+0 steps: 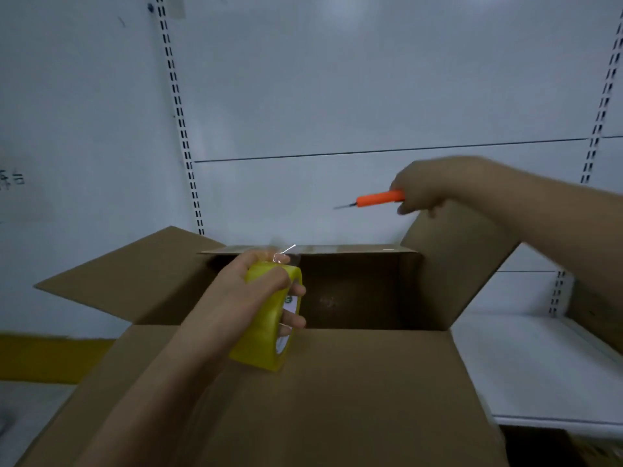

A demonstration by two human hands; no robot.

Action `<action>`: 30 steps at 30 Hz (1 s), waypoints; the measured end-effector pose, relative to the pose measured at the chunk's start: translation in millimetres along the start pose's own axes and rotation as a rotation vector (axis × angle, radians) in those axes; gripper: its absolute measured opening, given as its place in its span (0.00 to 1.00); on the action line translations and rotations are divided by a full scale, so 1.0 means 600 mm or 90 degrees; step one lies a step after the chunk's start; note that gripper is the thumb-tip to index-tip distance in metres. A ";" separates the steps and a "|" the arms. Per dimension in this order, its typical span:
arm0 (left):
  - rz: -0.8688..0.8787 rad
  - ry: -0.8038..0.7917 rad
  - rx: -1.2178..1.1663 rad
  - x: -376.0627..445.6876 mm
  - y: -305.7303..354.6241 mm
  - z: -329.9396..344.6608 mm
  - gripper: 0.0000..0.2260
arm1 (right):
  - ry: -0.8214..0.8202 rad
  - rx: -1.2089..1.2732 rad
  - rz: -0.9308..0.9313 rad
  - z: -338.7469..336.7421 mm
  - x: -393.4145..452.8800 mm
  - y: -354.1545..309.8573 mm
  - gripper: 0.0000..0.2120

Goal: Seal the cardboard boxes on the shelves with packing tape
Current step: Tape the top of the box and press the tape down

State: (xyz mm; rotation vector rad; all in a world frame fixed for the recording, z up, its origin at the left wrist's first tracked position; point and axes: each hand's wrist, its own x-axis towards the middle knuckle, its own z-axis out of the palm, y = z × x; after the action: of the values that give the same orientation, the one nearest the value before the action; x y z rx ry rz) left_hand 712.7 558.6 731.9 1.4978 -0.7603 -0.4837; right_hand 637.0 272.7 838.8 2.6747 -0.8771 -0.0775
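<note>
A large brown cardboard box (pixel 337 392) stands open in front of me, its near flap folded toward me and its left, right and far flaps spread out. My left hand (pixel 249 281) grips a yellow roll of packing tape (pixel 269 328) over the box's opening, with a loose tape end sticking up at the top. My right hand (pixel 428 190) holds an orange-handled utility knife (pixel 377 199) above the right flap, the blade pointing left. The inside of the box is dark.
A white shelf board (pixel 539 369) lies to the right of the box. White back panels with slotted uprights (pixel 182 129) rise behind it. A yellow stripe (pixel 43 358) runs along the lower left.
</note>
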 end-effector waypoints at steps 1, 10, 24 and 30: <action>-0.016 -0.018 0.003 0.017 0.007 0.007 0.08 | 0.024 -0.017 0.014 -0.013 -0.010 0.029 0.08; -0.110 -0.196 0.326 0.218 -0.016 0.083 0.11 | -0.010 0.293 0.070 0.087 -0.051 0.188 0.11; 0.317 0.043 0.683 0.479 -0.026 0.106 0.23 | 0.305 0.896 0.109 0.151 -0.079 0.137 0.15; 0.300 0.072 0.609 0.501 -0.019 0.116 0.21 | 0.337 1.006 0.092 0.141 -0.071 0.096 0.11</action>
State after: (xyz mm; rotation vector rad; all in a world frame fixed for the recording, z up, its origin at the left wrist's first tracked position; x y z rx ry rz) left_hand 872.0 295.7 759.4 2.0888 -1.3059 0.3917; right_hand 557.4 229.6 775.3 3.4196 -1.1581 2.0065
